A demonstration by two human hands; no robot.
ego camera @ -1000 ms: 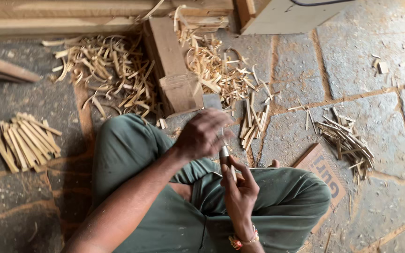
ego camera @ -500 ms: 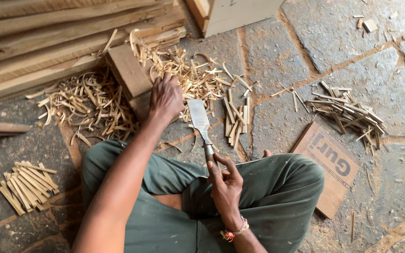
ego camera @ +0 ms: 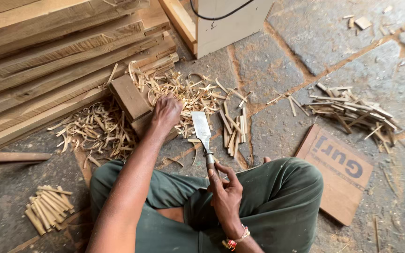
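right hand point(ego camera: 226, 199) has its fingers curled tight round the handle of a wide flat chisel point(ego camera: 202, 133), thumb riding up near the metal collar, so the blade sticks out forward and away from the body, flat face up, tip hovering over the shavings point(ego camera: 191, 93) just past the knee. looks like a resting grip to me, tool kept pointed clear of the legs while the other arm does the reaching. left hand point(ego camera: 166, 114) is stretched out with the fingers bent down into the pile right beside the small wooden block point(ego camera: 130, 99); i can't tell if they're pinched on a piece or just feeling around, the knuckles hide it. the block sits at the foot of the stacked planks point(ego camera: 57, 56), braced against them by the look of it, which fits it being a chopping rest, since the curls are heaped all round it. short split sticks point(ego camera: 234, 129) lie in a loose row just right of the blade, a tidier bundle of sticks point(ego camera: 48, 208) sits off by the left knee, and a rougher scatter of offcuts point(ego camera: 352, 110) is well apart on the stone floor point(ego camera: 282, 61) above a flat cardboard piece point(ego camera: 341, 171). person's cross-legged in green trousers point(ego camera: 277, 197), everything within arm's reach.
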